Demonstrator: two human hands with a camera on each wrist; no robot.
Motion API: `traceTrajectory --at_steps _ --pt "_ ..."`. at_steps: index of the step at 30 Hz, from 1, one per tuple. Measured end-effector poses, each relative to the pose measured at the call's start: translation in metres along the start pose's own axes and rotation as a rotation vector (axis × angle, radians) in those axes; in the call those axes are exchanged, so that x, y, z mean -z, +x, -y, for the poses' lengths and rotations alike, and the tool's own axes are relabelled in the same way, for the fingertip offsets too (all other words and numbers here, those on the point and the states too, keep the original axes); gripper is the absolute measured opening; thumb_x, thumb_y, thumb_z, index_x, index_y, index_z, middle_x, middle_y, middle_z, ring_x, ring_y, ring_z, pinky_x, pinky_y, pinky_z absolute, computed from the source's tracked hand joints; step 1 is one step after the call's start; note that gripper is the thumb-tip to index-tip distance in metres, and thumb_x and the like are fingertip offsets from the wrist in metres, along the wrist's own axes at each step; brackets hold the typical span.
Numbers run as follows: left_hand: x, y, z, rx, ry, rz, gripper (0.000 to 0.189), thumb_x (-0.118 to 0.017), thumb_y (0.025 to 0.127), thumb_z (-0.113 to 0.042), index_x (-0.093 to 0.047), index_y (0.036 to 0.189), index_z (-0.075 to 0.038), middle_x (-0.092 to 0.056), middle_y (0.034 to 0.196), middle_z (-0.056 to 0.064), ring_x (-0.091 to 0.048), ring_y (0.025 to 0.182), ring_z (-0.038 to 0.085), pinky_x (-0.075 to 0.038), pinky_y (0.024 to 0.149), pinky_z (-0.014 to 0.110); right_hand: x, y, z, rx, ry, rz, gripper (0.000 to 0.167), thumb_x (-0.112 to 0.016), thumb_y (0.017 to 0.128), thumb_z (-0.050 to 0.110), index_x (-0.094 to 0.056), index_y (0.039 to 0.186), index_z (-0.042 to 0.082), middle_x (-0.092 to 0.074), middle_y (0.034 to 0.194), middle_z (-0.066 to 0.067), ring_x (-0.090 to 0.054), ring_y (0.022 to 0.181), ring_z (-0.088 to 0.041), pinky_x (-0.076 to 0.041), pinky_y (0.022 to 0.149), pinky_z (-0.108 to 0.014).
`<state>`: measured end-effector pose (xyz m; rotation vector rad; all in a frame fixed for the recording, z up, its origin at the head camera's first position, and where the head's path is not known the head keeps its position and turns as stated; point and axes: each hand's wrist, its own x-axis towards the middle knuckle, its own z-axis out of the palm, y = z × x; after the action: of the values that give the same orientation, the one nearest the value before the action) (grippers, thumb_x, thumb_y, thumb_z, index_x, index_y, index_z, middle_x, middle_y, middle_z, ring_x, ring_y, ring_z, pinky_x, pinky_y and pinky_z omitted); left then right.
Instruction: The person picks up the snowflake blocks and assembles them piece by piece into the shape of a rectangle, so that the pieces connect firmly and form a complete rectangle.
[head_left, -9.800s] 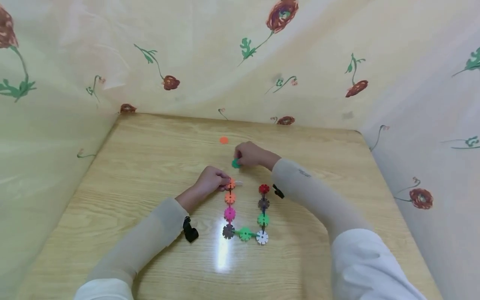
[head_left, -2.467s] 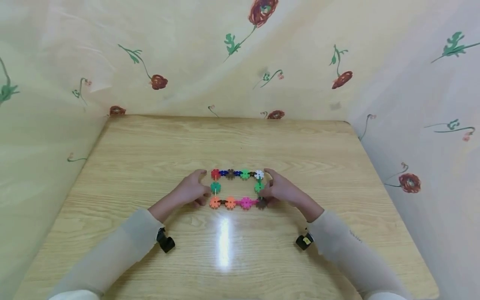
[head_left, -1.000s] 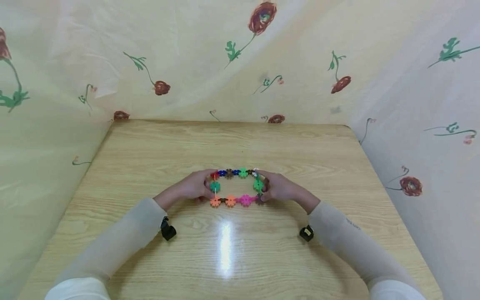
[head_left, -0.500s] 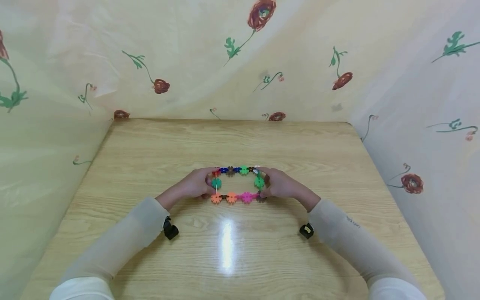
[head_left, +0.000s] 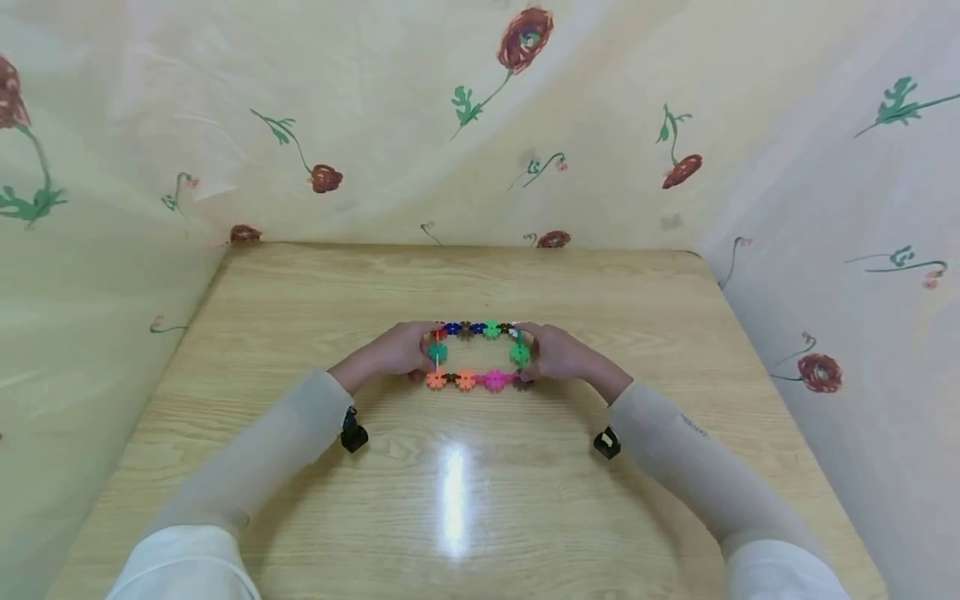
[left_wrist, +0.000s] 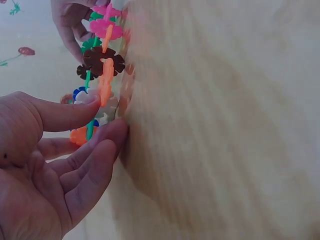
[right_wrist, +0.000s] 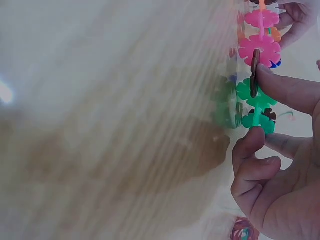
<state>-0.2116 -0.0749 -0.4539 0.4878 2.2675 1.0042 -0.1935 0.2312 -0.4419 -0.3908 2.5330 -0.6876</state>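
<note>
A closed rectangle of interlocking plastic snowflake discs (head_left: pixel 494 381) lies between the two hands in the head view, its discs pink, orange, green, brown, blue, red and white. My left hand (head_left: pixel 401 348) holds its left short side, thumb at the near orange corner and a finger at the far red one. At the opposite short side, my right hand (head_left: pixel 558 354) holds it the same way, partly covering the white and dark brown corner discs. In the left wrist view the thumb touches an orange disc (left_wrist: pixel 106 82). The right wrist view has the thumb against a brown disc (right_wrist: pixel 255 75).
The wood-grain table (head_left: pixel 315 533) extends around the hands, with a bright light reflection toward its front. Flower-printed sheeting (head_left: pixel 390 125) hangs behind it and along both sides. A black wrist camera (head_left: pixel 354 433) hangs under the left sleeve, another one (head_left: pixel 607 442) under the right.
Earlier the chain had an open side while one green disc was in the right hand. It became a closed, turned rectangle; both hands then took its ends and have just shifted it slightly toward the back.
</note>
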Motion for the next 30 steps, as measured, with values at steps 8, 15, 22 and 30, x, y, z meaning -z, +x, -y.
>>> traceTrajectory --at_steps 8,15,22,30 --pt "0.014 0.000 -0.002 0.010 0.004 0.023 0.083 -0.073 0.093 -0.007 -0.025 0.161 -0.014 -0.068 0.081 0.011 -0.066 0.067 0.024 -0.056 0.056 0.033 0.010 0.009 0.007 0.003 0.010 0.010 0.094 -0.083 0.083 0.016 -0.028 0.158 0.006 -0.061 0.119 -0.018 -0.058 0.108 -0.031 -0.050 0.095 -0.051" --pt "0.016 -0.001 -0.006 0.011 0.005 0.019 0.083 -0.073 0.093 -0.007 -0.026 0.160 -0.014 -0.068 0.080 0.012 -0.065 0.066 0.025 -0.054 0.055 0.033 0.013 0.010 0.006 -0.016 -0.004 0.022 0.095 -0.083 0.083 0.018 -0.026 0.159 0.009 -0.059 0.119 -0.017 -0.057 0.107 -0.030 -0.049 0.096 -0.050" --pt "0.014 -0.001 -0.008 -0.015 0.020 0.034 0.085 -0.071 0.095 -0.006 -0.019 0.162 -0.014 -0.068 0.078 0.011 -0.062 0.063 0.023 -0.050 0.052 0.031 0.013 0.004 0.006 -0.015 -0.020 0.030 0.094 -0.082 0.083 0.017 -0.027 0.158 0.008 -0.058 0.126 -0.020 -0.056 0.114 -0.034 -0.048 0.099 -0.053" --pt "0.009 -0.026 0.000 -0.012 0.313 -0.125 0.082 -0.068 0.098 -0.034 -0.021 0.161 -0.013 -0.061 0.129 0.016 -0.062 0.108 0.032 -0.055 0.069 0.038 0.024 -0.015 0.006 -0.001 -0.073 -0.036 0.081 -0.077 0.090 0.024 -0.034 0.155 0.005 -0.055 0.127 -0.027 -0.056 0.113 -0.038 -0.052 0.092 -0.053"
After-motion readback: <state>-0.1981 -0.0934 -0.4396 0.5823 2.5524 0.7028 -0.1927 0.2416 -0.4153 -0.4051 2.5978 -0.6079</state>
